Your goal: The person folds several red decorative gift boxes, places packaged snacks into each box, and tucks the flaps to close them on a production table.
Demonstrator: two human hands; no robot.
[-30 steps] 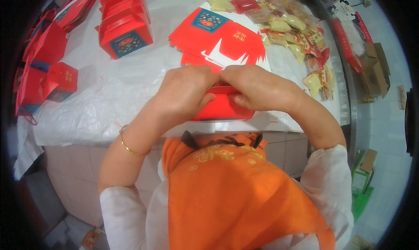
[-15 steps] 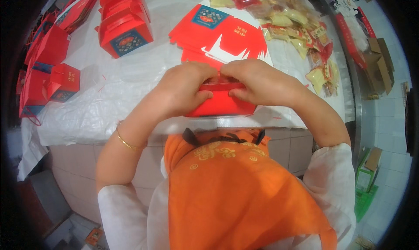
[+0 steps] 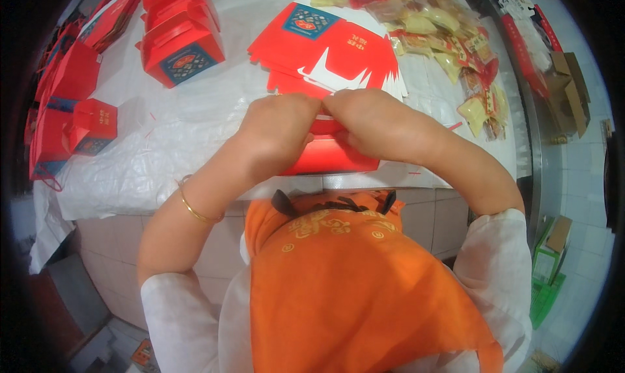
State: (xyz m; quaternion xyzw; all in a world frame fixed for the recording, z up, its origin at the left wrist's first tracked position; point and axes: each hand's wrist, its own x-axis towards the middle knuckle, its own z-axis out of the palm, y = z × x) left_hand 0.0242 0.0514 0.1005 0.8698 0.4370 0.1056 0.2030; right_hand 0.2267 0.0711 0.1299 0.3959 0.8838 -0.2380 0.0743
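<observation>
A red cardboard gift box (image 3: 335,155) stands at the table's near edge, right in front of me. My left hand (image 3: 281,129) and my right hand (image 3: 372,120) grip its upper part from both sides, knuckles up and almost touching each other. Most fingertips and the flaps between them are hidden behind the hands. Just beyond lies a stack of flat red box blanks (image 3: 325,44) with a blue printed panel and jagged white-edged cutouts.
Folded red boxes with handles (image 3: 181,44) stand at the far left. More red boxes (image 3: 94,124) line the left edge. Small wrapped packets (image 3: 449,41) are heaped at the far right. An open brown carton (image 3: 566,96) sits beyond the table's right edge.
My hands have closed further over the box top and the thumbs have moved out of sight. The opening between them has narrowed.
</observation>
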